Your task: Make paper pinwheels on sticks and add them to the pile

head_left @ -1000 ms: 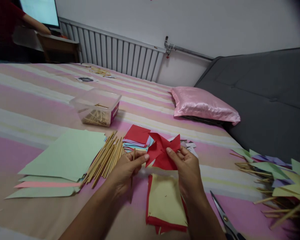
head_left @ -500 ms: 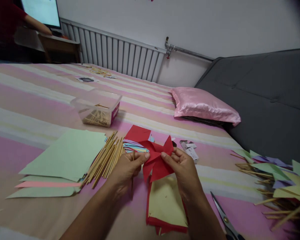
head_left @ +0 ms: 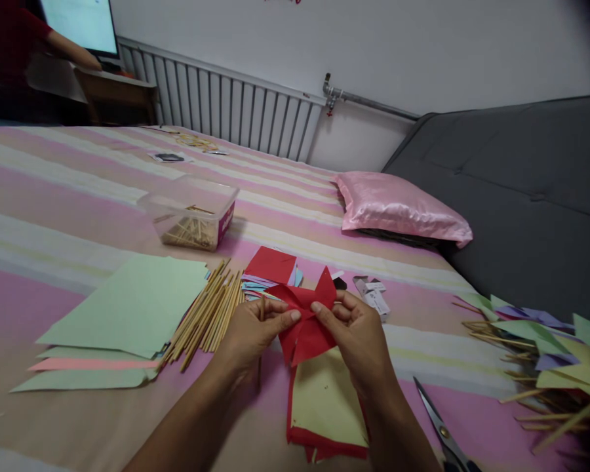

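A red paper pinwheel point(head_left: 302, 331) with folded-in points is pinched between both thumbs and fingers. My left hand point(head_left: 255, 331) is closed on its left side, and a thin wooden stick point(head_left: 260, 367) also sits in that hand, pointing down. My right hand point(head_left: 358, 331) is closed on the pinwheel's right side, its thumb on the centre. Just below lies a stack of yellow and red paper point(head_left: 329, 400) on the bedspread. Behind the pinwheel rests a pile of coloured paper squares point(head_left: 270, 265), red on top.
Wooden sticks point(head_left: 204, 318) and green paper sheets point(head_left: 128, 305) lie on the left. A clear plastic box point(head_left: 191, 213) stands behind them. Scissors point(head_left: 442, 429) and several finished pinwheels point(head_left: 555, 347) are on the right. A pink pillow point(head_left: 403, 206) lies farther back. A person's arm point(head_left: 73, 49) shows at far left.
The pinwheel has shifted slightly left and its lower point has turned. My left thumb has moved inward toward its centre, and my right hand has come a little left with it.
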Available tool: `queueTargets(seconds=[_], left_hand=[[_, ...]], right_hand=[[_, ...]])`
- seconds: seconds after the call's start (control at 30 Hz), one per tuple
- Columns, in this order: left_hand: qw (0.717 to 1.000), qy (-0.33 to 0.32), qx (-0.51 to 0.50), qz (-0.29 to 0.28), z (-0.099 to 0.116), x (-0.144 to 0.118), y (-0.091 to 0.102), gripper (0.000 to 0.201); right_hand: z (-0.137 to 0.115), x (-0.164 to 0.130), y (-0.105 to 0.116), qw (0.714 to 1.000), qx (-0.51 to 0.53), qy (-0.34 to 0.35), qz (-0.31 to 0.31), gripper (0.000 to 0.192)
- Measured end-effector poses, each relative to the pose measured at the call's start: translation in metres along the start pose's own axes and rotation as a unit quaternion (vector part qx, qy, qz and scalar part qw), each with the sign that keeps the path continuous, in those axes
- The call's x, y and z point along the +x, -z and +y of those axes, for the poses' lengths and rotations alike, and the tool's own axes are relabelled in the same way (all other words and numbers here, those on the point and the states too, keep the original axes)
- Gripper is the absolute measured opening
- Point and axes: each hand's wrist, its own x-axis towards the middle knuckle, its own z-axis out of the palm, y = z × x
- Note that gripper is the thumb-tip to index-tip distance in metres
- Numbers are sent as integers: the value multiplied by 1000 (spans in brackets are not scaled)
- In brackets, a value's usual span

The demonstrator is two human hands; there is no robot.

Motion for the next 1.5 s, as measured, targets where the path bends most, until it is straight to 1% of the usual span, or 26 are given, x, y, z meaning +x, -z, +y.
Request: queueTargets(seconds=[0.07, 0.13, 0.2, 0.27, 0.33, 0.43, 0.53, 0.6, 0.73, 0.8, 0.87, 0.93, 1.03, 1.13, 1.2, 1.27, 1.33, 1.43, 1.5], left_hand=[[1000, -6, -1, 6, -1, 0, 1, 31], [1000, -6, -2, 12, -2, 0, 2, 29], [1000, -6, -4, 7, -2, 0, 3, 26], [1000, -2, -13, -6, -2, 0, 5, 24], [999, 7, -32, -19, -1, 0, 7, 22], [997, 26, -67, -23, 1, 1, 10, 20], [996, 33, -83, -25, 5, 1, 12, 19], [995, 33, -84, -33, 7, 1, 13, 18], [995, 28, -91, -41, 8, 1, 14, 19], [995, 25, -83, -48, 8, 1, 14, 20], [996, 20, -68, -56, 7, 1, 15, 20], [997, 12, -51, -51, 7, 1, 16, 20], [999, 9, -37, -38, 6, 1, 15, 20], [998, 19, -38, -41, 5, -1, 13, 21], [996, 30, -38, -69, 4, -3, 13, 21], [992, 41, -39, -109, 3, -4, 13, 23], [990, 48, -40, -128, 2, -4, 13, 25], [993, 38, -35, -102, 2, -2, 13, 25], [998, 15, -27, -56, 3, -1, 14, 22]], right_hand=[[-1, 0, -1, 1000, -5, 5, 4, 32], [-3, 0, -2, 1000, -13, 14, 15, 40], [-6, -1, -2, 999, -17, 36, 35, 50], [-8, -1, -1, 997, -9, 61, 44, 55], [-8, -1, 1, 997, 10, 64, 34, 48], [-6, 0, 3, 999, 27, 33, 2, 27], [-3, 1, 6, 999, 31, 24, -23, 24], [-4, 1, 7, 998, 19, 34, -40, 20], [-8, -1, 11, 990, -24, 73, -116, 13], [-11, -1, 12, 984, -39, 77, -155, 11], [-13, 0, 14, 982, -50, 73, -169, 10], [-13, 1, 15, 982, -65, 73, -162, 9], [-11, 3, 16, 984, -82, 71, -140, 16], [-7, 5, 16, 991, -57, 51, -111, 20], [-5, 6, 16, 995, -30, 37, -92, 21], [-3, 7, 14, 997, -3, 32, -77, 19], [-2, 7, 12, 997, 15, 34, -66, 17], [0, 8, 10, 998, 19, 56, -29, 22], [1, 9, 10, 997, 14, 80, 11, 29]])
